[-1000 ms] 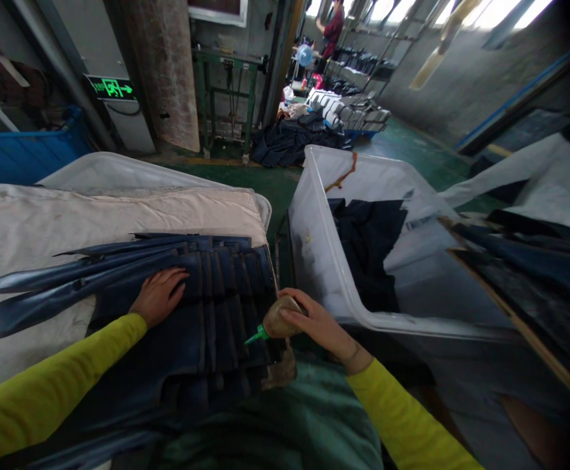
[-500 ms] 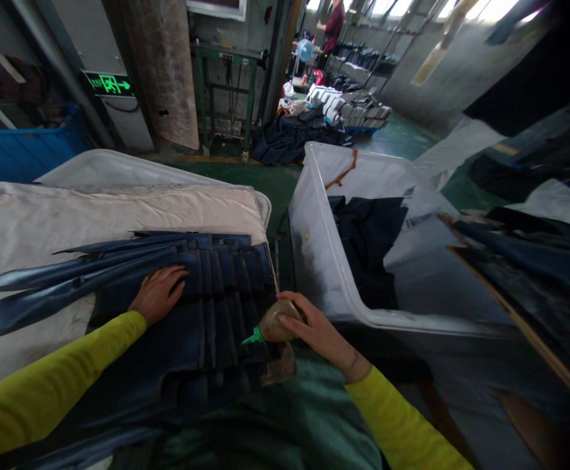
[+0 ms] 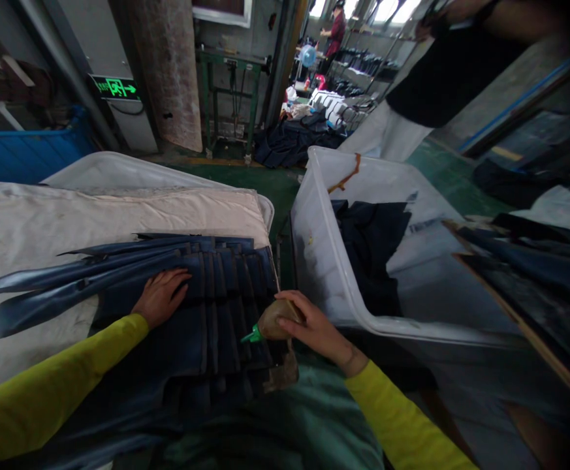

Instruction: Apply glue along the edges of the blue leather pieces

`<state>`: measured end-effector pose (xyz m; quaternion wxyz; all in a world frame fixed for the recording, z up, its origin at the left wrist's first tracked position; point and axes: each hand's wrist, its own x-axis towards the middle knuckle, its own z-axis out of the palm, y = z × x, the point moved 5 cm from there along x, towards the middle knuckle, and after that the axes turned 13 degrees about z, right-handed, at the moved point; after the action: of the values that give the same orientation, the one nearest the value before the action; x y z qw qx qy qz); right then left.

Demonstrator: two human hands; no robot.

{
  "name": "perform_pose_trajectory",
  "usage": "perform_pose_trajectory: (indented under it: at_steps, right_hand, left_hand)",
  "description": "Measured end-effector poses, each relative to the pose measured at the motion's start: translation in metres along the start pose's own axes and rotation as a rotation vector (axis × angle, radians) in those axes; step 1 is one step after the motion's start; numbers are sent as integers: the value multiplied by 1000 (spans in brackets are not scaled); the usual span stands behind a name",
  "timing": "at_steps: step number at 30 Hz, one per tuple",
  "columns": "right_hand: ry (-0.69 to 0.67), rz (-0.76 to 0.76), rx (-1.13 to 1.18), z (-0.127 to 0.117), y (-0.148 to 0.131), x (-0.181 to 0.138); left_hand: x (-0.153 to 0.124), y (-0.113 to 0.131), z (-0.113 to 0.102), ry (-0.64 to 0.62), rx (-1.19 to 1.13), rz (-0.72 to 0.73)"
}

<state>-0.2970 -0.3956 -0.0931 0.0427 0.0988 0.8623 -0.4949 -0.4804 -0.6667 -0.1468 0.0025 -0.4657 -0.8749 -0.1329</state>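
Overlapping dark blue fabric pieces lie in staggered rows on a table with a cream cloth cover. My left hand rests flat on them with its fingers stretched out. In my right hand is a brownish squeeze bottle with a green nozzle. The bottle is tilted, and its nozzle points left over the right part of the fabric rows. Whether the tip touches the fabric I cannot tell. Long fabric ends stick out to the left.
To the right stands a white plastic bin with dark fabric inside. A person in a black top is behind it. Further right is a board beside dark cloth. A blue bin stands at the far left.
A person in a black top has come into view behind the white bin. My hands and the bottle have hardly moved; the view has shifted slightly.
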Motion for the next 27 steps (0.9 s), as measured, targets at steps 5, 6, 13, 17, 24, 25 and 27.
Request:
perform_pose_trajectory:
  at_steps: [5, 6, 13, 17, 24, 25, 27]
  right_hand:
    - [111, -40, -4, -2, 2, 12]
    - [139, -49, -5, -1, 3, 16]
    - [232, -63, -21, -2, 4, 29]
    - [202, -75, -22, -1, 2, 29]
    - [256, -95, -32, -1, 1, 51]
    - [259, -108, -33, -1, 0, 55]
    - [268, -132, -40, -1, -2, 63]
  left_hand:
    - [1, 3, -2, 2, 7, 10]
    - [1, 3, -2, 0, 8, 7]
    - [1, 2, -1, -13, -7, 9]
    - [2, 4, -3, -9, -11, 1]
    - [2, 3, -3, -4, -20, 4]
    - [2, 3, -2, -6, -21, 4]
    - [2, 2, -2, -7, -23, -1]
